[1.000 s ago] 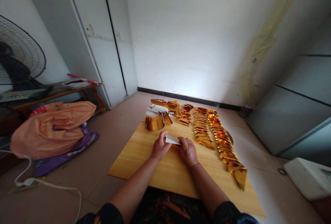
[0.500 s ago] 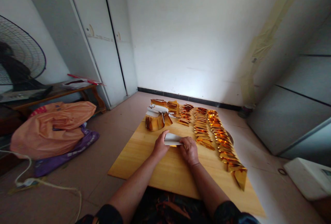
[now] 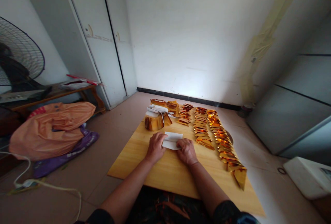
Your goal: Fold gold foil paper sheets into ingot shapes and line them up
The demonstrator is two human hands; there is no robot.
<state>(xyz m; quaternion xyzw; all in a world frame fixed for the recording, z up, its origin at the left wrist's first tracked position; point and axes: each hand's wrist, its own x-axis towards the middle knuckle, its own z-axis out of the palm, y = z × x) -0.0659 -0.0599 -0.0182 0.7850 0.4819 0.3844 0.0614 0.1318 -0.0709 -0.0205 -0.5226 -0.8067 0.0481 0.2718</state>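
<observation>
A creased sheet of paper, white side up, lies between my two hands near the middle of the wooden board. My left hand grips its left edge with the fingers curled. At the right edge my right hand is closed on the same sheet. A fold line runs across the paper from side to side. Beyond my hands sits a curved stack of gold foil paper, with white paper pieces behind it. To the right, folded gold pieces stand in overlapping rows.
A longer row of gold pieces runs along the board's right side. On the floor at left lie an orange bag and a purple bag, with a white cord nearby. A fan stands on a low wooden table.
The paper has gone from folded and raised to opened out flatter, its white face showing on both sides of the crease. My left hand has shifted slightly left and turned palm down.
</observation>
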